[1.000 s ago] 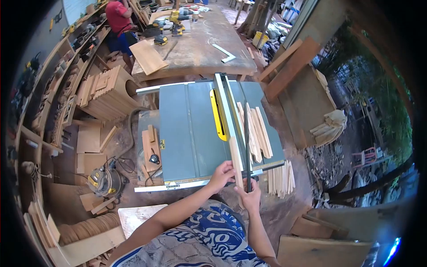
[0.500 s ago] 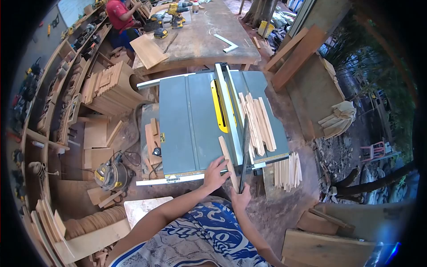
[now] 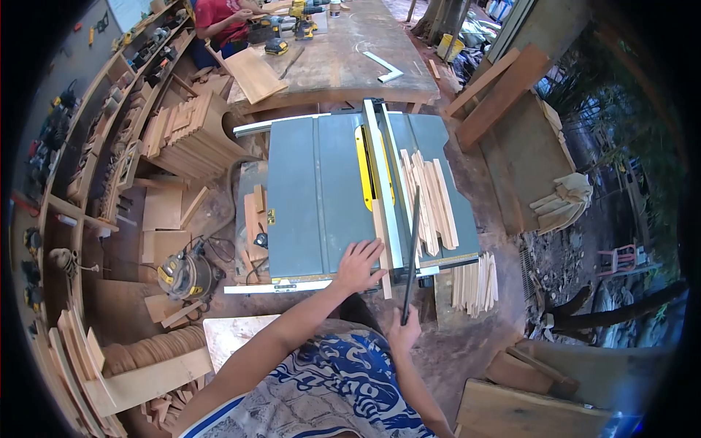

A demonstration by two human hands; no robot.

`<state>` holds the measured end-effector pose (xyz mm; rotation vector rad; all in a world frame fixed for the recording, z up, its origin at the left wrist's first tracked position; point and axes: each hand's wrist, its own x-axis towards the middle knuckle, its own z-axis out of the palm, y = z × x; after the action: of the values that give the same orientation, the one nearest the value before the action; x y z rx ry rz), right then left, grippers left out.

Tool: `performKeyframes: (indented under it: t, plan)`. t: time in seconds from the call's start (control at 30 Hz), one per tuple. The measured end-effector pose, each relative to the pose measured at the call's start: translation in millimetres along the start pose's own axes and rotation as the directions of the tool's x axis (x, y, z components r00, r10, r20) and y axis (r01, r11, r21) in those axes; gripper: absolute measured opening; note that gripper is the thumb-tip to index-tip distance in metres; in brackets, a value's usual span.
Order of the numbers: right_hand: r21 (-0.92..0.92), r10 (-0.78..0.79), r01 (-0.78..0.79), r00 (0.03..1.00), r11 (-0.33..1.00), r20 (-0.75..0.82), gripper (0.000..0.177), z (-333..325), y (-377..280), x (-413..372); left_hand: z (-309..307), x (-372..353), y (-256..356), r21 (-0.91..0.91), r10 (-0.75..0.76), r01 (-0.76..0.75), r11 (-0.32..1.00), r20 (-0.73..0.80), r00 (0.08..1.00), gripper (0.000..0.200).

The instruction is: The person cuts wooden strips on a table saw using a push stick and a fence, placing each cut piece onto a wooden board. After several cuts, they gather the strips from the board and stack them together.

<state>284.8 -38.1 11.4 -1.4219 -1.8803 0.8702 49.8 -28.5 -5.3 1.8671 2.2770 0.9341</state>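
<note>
A thin wooden strip [image 3: 382, 252] lies along the left side of the metal fence [image 3: 385, 193] on the table saw [image 3: 296, 190]. My left hand [image 3: 359, 266] rests against the strip near the saw's front edge, fingers apart and pressing on it. My right hand [image 3: 404, 328] is wrapped round the lower end of a dark narrow stick [image 3: 414, 252], which slants up to the right of the fence. The strip's far end reaches the yellow insert [image 3: 364, 168]. Beside the stick, several cut strips [image 3: 431, 204] lie on the saw top.
More strips [image 3: 475, 285] stand below the saw's front right corner. Beyond the saw is a workbench [image 3: 343, 58] with drills and a white square [image 3: 382, 67]. A person [image 3: 223, 22] is at its left. A shop vacuum [image 3: 188, 274] stands on the left.
The strip has straightened against the fence and moved forward to the yellow insert. My left hand has flattened onto it. My right hand, with the stick, has shifted away from the strip's near end.
</note>
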Motion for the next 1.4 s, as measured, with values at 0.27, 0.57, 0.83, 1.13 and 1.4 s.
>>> performKeyframes:
  t: [0.27, 0.57, 0.83, 1.13, 1.4]
  plan:
    - [0.079, 0.057, -0.089, 0.938, 0.993, 0.343, 0.05, -106.0, -58.8, -20.8, -3.0, 30.7, -22.5, 0.116, -0.048, 0.037, 0.993, 0.087, 0.995, 0.088]
    - [-0.195, 0.092, 0.032, 0.8, 0.98, 0.593, 0.066, -162.9, -101.6, -65.3, -12.6, 86.5, -58.2, 0.286, -0.124, 0.046, 0.957, 0.258, 0.958, 0.088]
    - [-0.354, 0.189, 0.05, 0.772, 0.934, 0.607, 0.075, -132.3, -100.8, -61.9, -13.2, 102.6, -69.7, 0.323, -0.142, 0.043, 0.945, 0.287, 0.947, 0.085]
    - [-0.348, 0.144, 0.042, 0.858, 0.937, 0.493, 0.08, -69.7, -109.0, -20.9, -18.9, 130.9, -85.7, 0.342, -0.179, 0.049, 0.938, 0.36, 0.916, 0.087]
    - [-0.36, 0.201, 0.003, 0.826, 0.933, 0.527, 0.082, -42.9, -127.7, 24.7, -10.0, 172.6, -132.7, 0.401, -0.072, -0.035, 0.915, 0.25, 0.965, 0.061]
